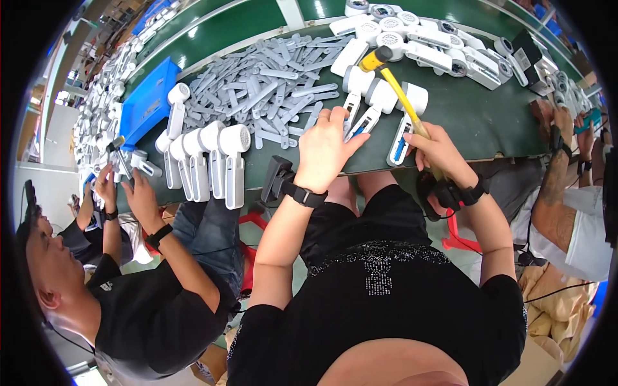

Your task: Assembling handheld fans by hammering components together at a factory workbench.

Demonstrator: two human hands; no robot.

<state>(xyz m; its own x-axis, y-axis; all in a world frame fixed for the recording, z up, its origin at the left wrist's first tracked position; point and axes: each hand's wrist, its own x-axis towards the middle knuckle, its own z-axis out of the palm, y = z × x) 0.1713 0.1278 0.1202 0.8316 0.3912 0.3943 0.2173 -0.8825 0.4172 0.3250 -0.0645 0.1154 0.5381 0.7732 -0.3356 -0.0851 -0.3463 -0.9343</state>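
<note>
In my right hand [436, 148] is a hammer [400, 90] with a yellow handle, its fingers closed round the lower end. The yellow and black hammer head [376, 59] is raised over the bench. Close to those fingers lies a white handheld fan [402, 140] with an uncovered handle showing blue and black parts. My left hand [325, 149] reaches to another such fan [351, 106]; its thumb is spread away and its fingertips touch or hover by the handle. Between the hands lies one more uncovered fan [367, 121].
Beyond my left hand spreads a heap of grey plastic strips [264, 83]. Assembled white fans [209, 161] stand in a row at the left, near a blue tray [149, 103]. More fans [431, 48] are piled at the far right. Co-workers sit on both sides of the green bench [489, 128].
</note>
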